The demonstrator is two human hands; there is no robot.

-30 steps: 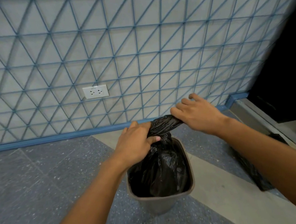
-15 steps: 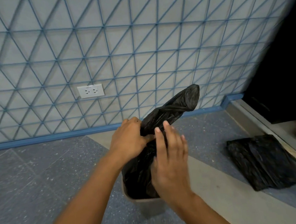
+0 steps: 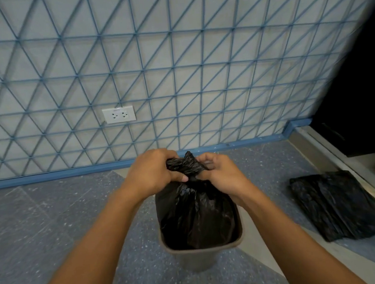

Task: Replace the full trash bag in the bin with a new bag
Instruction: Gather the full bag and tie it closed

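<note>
Right hand (image 3: pixel 222 179) back on bag (image 3: pixel 195 212)

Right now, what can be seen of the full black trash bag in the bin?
The full trash bag is black, glossy, crinkled thin plastic, bulging with unseen contents. Its body stands upright inside the grey-brown bin, rising above the rim. The top is gathered into a twisted neck with a small tuft sticking up. The left hand and right hand grip that neck from either side. Whether a knot is finished cannot be told.
</note>
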